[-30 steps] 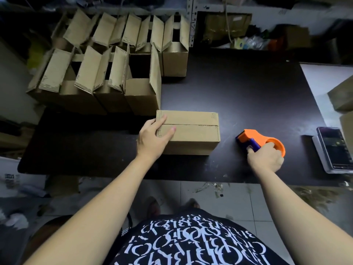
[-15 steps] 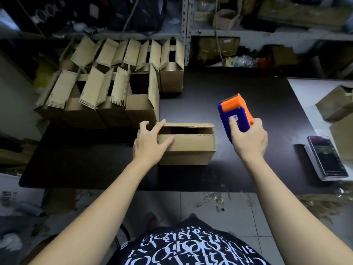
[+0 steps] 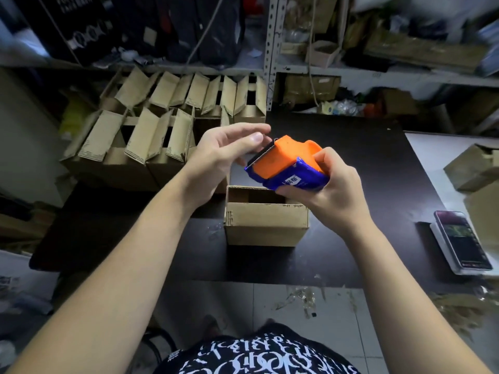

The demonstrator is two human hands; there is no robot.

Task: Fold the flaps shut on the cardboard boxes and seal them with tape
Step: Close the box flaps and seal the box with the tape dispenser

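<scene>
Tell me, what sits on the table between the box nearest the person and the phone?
Only bare dark tabletop lies between the box and the phone; the right forearm crosses above that stretch in the head view.

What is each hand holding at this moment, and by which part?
The right hand grips the tape dispenser by its rear end. The left hand is open near its toothed front edge, holding nothing.

On the black table (image 3: 378,168) a phone (image 3: 463,240) lies screen-up on a white base (image 3: 446,247) at 4 o'clock (display too blurred to read), a perforated shelf post (image 3: 271,49) rises at 12, and scraps (image 3: 305,298) litter the tiled floor (image 3: 216,300) at 5.
</scene>
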